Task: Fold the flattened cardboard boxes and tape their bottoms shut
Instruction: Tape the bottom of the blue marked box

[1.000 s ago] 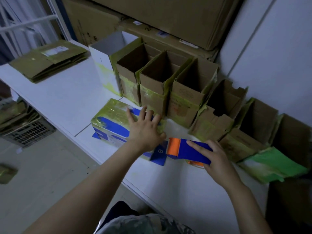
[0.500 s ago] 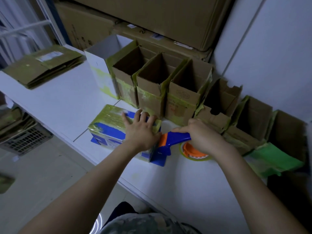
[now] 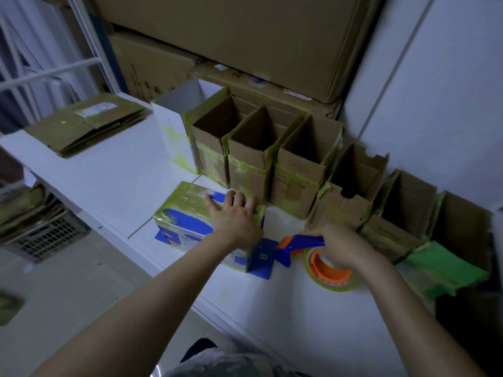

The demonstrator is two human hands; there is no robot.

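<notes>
A blue-and-white box (image 3: 185,216) covered in yellowish tape lies bottom up near the front edge of the white table (image 3: 114,183). My left hand (image 3: 236,219) presses flat on its top with fingers spread. My right hand (image 3: 340,243) grips the blue handle of an orange-and-blue tape dispenser (image 3: 321,257), which sits on the table just right of the box. Its yellowish tape roll shows below my hand. A blue flap marked 8 sticks out at the box's right end.
Several folded open boxes (image 3: 250,156) stand in a row along the wall behind. A stack of flattened boxes (image 3: 84,126) lies at the table's far left. Big cartons (image 3: 245,36) tower at the back. A green flap (image 3: 446,270) lies at right. A crate (image 3: 46,235) sits on the floor.
My right hand closed round the dispenser handle and lifted its front, then drew it slightly right, so the roll now shows. My left hand stayed pressed on the box.
</notes>
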